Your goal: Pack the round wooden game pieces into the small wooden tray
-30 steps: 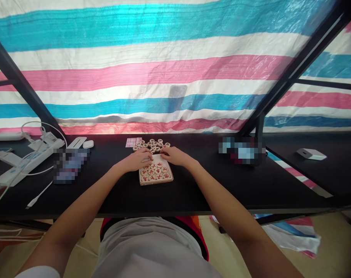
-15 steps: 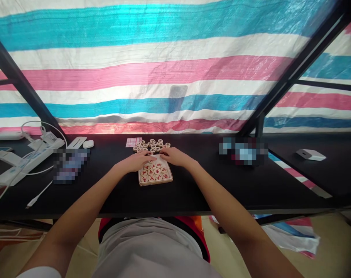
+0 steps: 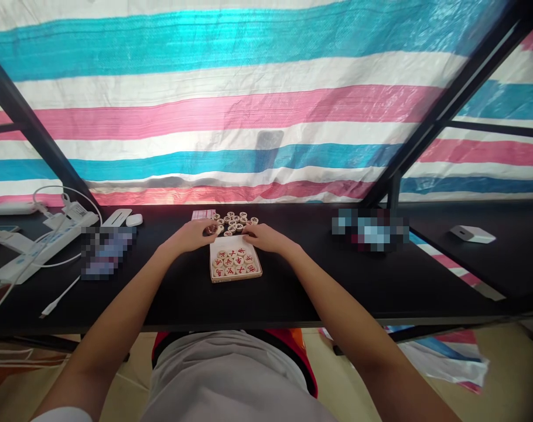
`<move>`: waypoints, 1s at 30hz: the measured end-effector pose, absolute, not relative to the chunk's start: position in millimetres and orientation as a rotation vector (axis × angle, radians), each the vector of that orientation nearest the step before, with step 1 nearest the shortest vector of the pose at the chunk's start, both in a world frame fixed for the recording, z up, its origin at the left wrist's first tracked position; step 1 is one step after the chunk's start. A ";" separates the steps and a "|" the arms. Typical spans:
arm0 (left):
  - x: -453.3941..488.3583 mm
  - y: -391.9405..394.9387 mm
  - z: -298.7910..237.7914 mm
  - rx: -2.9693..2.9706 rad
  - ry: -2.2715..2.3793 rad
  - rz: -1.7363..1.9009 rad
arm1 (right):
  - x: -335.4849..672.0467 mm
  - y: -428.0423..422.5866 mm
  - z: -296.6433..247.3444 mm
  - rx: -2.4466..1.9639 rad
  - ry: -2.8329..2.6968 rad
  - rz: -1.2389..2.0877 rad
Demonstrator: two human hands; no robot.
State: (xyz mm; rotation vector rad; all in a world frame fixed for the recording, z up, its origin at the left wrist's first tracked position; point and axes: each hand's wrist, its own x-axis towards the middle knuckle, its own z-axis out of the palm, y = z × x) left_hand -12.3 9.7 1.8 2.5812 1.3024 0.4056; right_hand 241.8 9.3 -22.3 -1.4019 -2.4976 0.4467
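Observation:
A shallow open box (image 3: 223,241) holds several round Chinese chess pieces (image 3: 235,262) with red characters, in rows toward its near side. Its far part shows bare white bottom. My left hand (image 3: 195,233) is just beyond the box's far left corner, fingers curled around a Chinese chess piece (image 3: 219,229) at the edge of the loose group; how many it holds is hidden. At the far right corner, my right hand (image 3: 266,237) grips the box rim with thumb and fingers. More loose pieces (image 3: 237,220) with dark characters lie behind the box.
A pink-and-white printed card (image 3: 202,214) lies behind my left hand. To the left are a power strip (image 3: 42,243) with white cables, a blurred-out object (image 3: 108,252) and a white earphone case (image 3: 134,220). A white adapter (image 3: 472,235) sits far right.
My left hand has moved left and away from over the box to the loose pieces, uncovering the box's far part. My right hand stays at the far right corner.

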 end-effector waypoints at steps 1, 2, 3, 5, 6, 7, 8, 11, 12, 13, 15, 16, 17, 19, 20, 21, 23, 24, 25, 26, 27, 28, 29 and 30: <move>-15.0 10.9 2.8 2.556 1.335 0.361 | 242.1 9.6 -22.9 -1.399 -2.498 0.444; -17.3 11.9 3.6 2.532 1.355 0.310 | 242.2 9.7 -23.2 -1.398 -2.498 0.441; -19.3 12.7 4.1 2.507 1.362 0.265 | 242.3 9.7 -23.4 -1.398 -2.498 0.440; -22.2 13.9 4.5 2.456 1.355 0.236 | 242.1 9.1 -22.8 -1.403 -2.499 0.442; -23.3 14.5 4.4 2.437 1.356 0.246 | 241.9 8.7 -22.1 -1.405 -2.500 0.445; -24.2 15.1 4.0 2.426 1.365 0.254 | 241.7 8.1 -21.3 -1.407 -2.502 0.449; -25.0 16.0 3.3 2.424 1.382 0.248 | 241.4 7.6 -20.4 -1.407 -2.504 0.453; -27.2 19.8 -0.6 2.447 1.442 0.158 | 240.9 6.4 -18.0 -1.416 -2.507 0.465; -27.8 21.3 -2.2 2.459 1.448 0.131 | 240.9 6.3 -17.6 -1.419 -2.508 0.465; -28.3 22.6 -3.8 2.468 1.446 0.113 | 240.9 6.3 -17.4 -1.422 -2.508 0.464; -28.6 24.8 -6.4 2.473 1.430 0.111 | 241.1 6.6 -17.7 -1.424 -2.511 0.458; -28.5 25.4 -7.3 2.467 1.417 0.117 | 241.3 6.9 -18.1 -1.423 -2.513 0.455; -28.0 25.6 -7.9 2.453 1.408 0.125 | 241.5 7.2 -18.6 -1.423 -2.515 0.453; -26.4 25.1 -8.2 2.419 1.403 0.141 | 241.8 7.6 -19.5 -1.424 -2.517 0.453; -25.3 24.5 -8.1 2.415 1.407 0.144 | 241.9 7.7 -19.8 -1.425 -2.515 0.453; -24.1 23.7 -7.9 2.425 1.417 0.142 | 241.9 7.7 -19.9 -1.426 -2.513 0.454; -21.5 21.7 -7.8 2.484 1.439 0.129 | 241.9 7.2 -19.4 -1.427 -2.509 0.456; -20.2 20.8 -7.9 2.518 1.446 0.125 | 241.8 6.9 -18.8 -1.427 -2.510 0.456; -19.1 19.9 -8.1 2.547 1.445 0.127 | 241.7 6.4 -18.1 -1.426 -2.512 0.455; -18.0 19.2 -8.4 2.568 1.433 0.137 | 241.6 6.0 -17.3 -1.425 -2.515 0.454; -17.1 18.8 -9.0 2.583 1.407 0.152 | 241.5 5.6 -16.6 -1.424 -2.516 0.454; -16.4 18.6 -9.8 2.595 1.373 0.169 | 241.5 5.3 -16.1 -1.426 -2.516 0.454; -16.0 18.8 -10.8 2.605 1.339 0.185 | 241.5 5.1 -15.6 -1.427 -2.516 0.456; -15.7 19.2 -12.1 2.615 1.307 0.198 | 241.6 4.9 -15.4 -1.428 -2.515 0.457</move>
